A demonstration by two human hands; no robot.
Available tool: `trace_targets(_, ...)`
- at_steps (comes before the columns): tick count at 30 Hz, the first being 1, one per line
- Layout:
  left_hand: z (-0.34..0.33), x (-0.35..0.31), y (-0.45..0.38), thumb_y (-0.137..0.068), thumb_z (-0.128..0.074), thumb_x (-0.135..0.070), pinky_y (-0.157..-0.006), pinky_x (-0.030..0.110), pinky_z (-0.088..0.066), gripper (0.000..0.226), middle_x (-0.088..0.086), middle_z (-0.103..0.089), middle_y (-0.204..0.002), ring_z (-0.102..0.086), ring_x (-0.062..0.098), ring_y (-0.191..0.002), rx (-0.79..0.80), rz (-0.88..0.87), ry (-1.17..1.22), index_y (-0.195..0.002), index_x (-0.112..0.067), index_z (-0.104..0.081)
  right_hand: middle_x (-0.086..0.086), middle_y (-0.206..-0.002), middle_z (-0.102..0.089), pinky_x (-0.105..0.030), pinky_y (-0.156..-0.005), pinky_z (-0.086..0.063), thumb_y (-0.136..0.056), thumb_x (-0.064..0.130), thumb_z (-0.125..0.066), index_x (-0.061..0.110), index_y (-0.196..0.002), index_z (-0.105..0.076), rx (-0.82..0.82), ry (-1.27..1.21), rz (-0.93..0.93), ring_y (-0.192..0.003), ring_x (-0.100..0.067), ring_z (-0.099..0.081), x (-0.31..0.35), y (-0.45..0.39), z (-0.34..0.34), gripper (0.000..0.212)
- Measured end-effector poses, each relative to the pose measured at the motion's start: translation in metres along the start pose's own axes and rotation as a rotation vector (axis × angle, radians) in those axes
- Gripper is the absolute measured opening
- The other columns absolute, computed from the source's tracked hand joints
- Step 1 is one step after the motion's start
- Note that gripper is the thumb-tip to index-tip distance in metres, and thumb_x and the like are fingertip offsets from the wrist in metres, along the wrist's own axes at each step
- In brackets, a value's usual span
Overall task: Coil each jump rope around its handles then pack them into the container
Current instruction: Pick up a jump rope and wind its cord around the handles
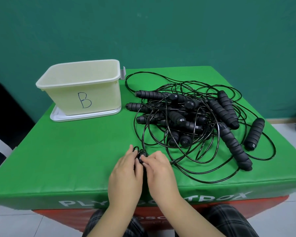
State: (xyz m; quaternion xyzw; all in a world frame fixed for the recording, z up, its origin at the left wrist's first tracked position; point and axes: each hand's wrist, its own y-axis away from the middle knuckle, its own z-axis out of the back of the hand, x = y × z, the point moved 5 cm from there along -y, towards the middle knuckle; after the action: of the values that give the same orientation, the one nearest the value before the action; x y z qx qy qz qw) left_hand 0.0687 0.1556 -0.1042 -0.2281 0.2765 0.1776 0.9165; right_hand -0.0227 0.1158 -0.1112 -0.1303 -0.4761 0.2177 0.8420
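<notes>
Surface: green padded counter (67,151) with white lettering along its front edge, over a red base.
Container: pale cream rectangular plastic container (82,89), open-topped, marked "B" in dark pen on its near wall; stands at the far left of the counter on a white flat lid or tray (58,117). Nothing shows inside it from this angle.
Ropes: tangled heap of black jump ropes (195,120) with ribbed black foam handles, on the right half of the counter, just right of the container; thin glossy cords loop outward toward the near edge.
Item in hand: black handle end (140,157) with a small cord loop beside it, held at the near middle of the counter, apart from the heap but joined to it by cord.
Left hand (126,171): fingers curled around the left side of the handle end.
Right hand (158,170): fingertips pinching the same handle end from the right; both hands close together, nearly touching.
Person: dark plaid trousers at the lower edge.
Backdrop: teal wall.
</notes>
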Motion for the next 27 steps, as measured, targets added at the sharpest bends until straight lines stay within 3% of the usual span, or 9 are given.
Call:
trace_targets(6,0.004,0.004,0.002,-0.093,-0.051,-0.013,-0.086,0.023,-0.044,0.029,-0.009,-0.051,-0.137,-0.057,0.002,-0.106,-0.035,0.012,0.080,-0.119,-0.012,-0.063,-0.008,-0.086,-0.055,-0.019,-0.071,-0.028,-0.085,0.001,-0.060,0.004,-0.095,-0.070,0.073,0.133,0.025,-0.081,-0.014,-0.040,0.011,-0.005,-0.010,0.015)
trace_targets(8,0.008,0.006,0.000,-0.094,-0.049,-0.012,-0.078,0.009,-0.036,0.026,-0.009,-0.050,-0.133,-0.050,-0.013,-0.093,-0.058,0.030,0.155,-0.115,-0.013,-0.065,0.000,-0.081,-0.048,-0.011,-0.069,-0.031,-0.088,0.003,-0.056,0.002,-0.096,-0.071,0.091,0.062,0.035,-0.077,-0.012,-0.042,0.009,-0.008,-0.007,0.017)
trace_targets(10,0.009,0.015,-0.006,-0.094,-0.049,-0.008,-0.080,-0.001,-0.031,0.024,-0.007,-0.050,-0.122,-0.052,-0.004,-0.098,-0.054,0.115,0.294,-0.103,-0.020,-0.067,0.006,-0.077,-0.041,-0.004,-0.071,-0.034,-0.090,-0.001,-0.055,-0.003,-0.096,-0.070,0.122,-0.070,-0.026,-0.078,-0.007,-0.041,0.003,-0.012,-0.002,0.016)
trace_targets(12,0.003,0.032,-0.014,-0.092,-0.052,-0.006,-0.097,0.018,-0.040,0.028,-0.003,-0.052,-0.113,-0.057,0.015,-0.104,-0.003,0.268,0.494,-0.090,-0.030,-0.067,0.005,-0.080,-0.044,-0.003,-0.075,-0.034,-0.090,-0.005,-0.056,0.000,-0.101,-0.071,0.170,-0.080,-0.015,-0.082,-0.010,-0.046,0.002,-0.013,-0.002,0.020)
trace_targets(14,-0.003,0.046,-0.020,-0.089,-0.057,-0.012,-0.096,0.046,-0.047,0.029,0.004,-0.055,-0.114,-0.061,0.025,-0.101,0.086,0.402,0.621,-0.090,-0.040,-0.065,0.001,-0.085,-0.048,-0.004,-0.077,-0.035,-0.090,-0.005,-0.056,0.003,-0.103,-0.072,0.188,-0.092,-0.012,-0.087,-0.017,-0.050,-0.002,-0.013,-0.003,0.022)
trace_targets(15,-0.005,0.048,-0.022,-0.088,-0.058,-0.014,-0.095,0.050,-0.047,0.030,0.006,-0.054,-0.117,-0.061,0.027,-0.101,0.132,0.418,0.634,-0.091,-0.043,-0.064,0.000,-0.086,-0.049,-0.004,-0.078,-0.036,-0.090,-0.005,-0.056,0.002,-0.103,-0.072,0.200,-0.109,-0.030,-0.089,-0.018,-0.050,-0.002,-0.013,-0.003,0.022)
trace_targets(19,-0.003,0.038,-0.025,-0.093,-0.049,-0.008,-0.103,0.032,-0.037,0.031,0.001,-0.040,-0.117,-0.050,0.022,-0.111,0.201,0.248,0.431,-0.106,-0.033,-0.062,-0.001,-0.086,-0.050,-0.007,-0.077,-0.038,-0.089,-0.005,-0.058,0.003,-0.101,-0.073,0.192,-0.127,-0.042,-0.087,-0.021,-0.052,-0.006,-0.013,-0.006,0.020)
trace_targets(21,0.001,0.032,-0.024,-0.094,-0.045,-0.008,-0.094,0.021,-0.032,0.030,0.000,-0.038,-0.121,-0.047,0.014,-0.108,0.176,0.126,0.260,-0.115,-0.020,-0.062,0.000,-0.085,-0.051,-0.009,-0.076,-0.039,-0.088,-0.005,-0.059,0.004,-0.101,-0.073,0.180,-0.123,-0.034,-0.085,-0.022,-0.053,-0.005,-0.013,-0.008,0.021)
trace_targets(27,0.007,0.021,-0.023,-0.093,-0.042,-0.012,-0.073,0.027,-0.034,0.016,0.001,-0.036,-0.132,-0.045,0.010,-0.085,0.115,-0.039,-0.017,-0.104,-0.007,-0.053,0.012,-0.084,-0.048,-0.012,-0.082,-0.039,-0.089,-0.001,-0.060,0.010,-0.107,-0.073,0.172,-0.148,-0.074,-0.090,-0.017,-0.054,-0.008,-0.014,-0.010,0.024)
